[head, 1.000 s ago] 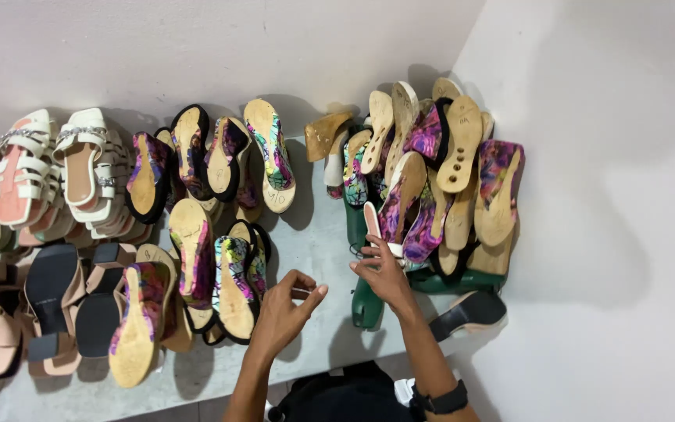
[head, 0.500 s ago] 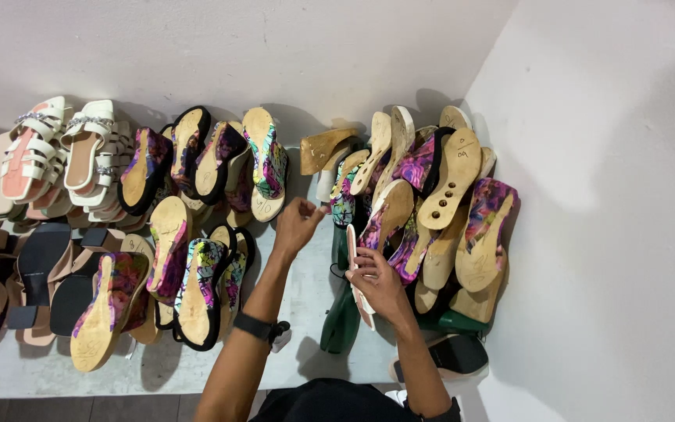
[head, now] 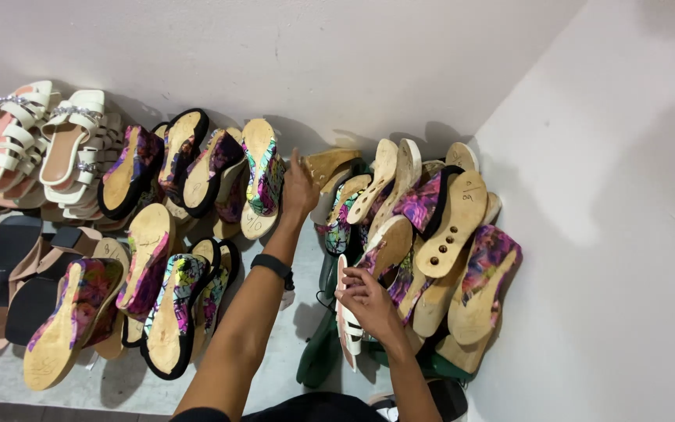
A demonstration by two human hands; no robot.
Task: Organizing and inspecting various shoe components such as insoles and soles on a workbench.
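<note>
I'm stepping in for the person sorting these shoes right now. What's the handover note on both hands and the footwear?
Left hand: empty, reaching between the floral wedge soles and the tan wedge heel by the wall.
Right hand: grip closed on a white strappy sandal, beside the corner pile.
White sandals and black flats lie far left.
Done: piles roughly grouped. Left: cannot tell.

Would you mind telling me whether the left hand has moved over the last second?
Yes. The left hand has reached away from the body, from the floor gap up to the tan wedge by the wall.
</note>
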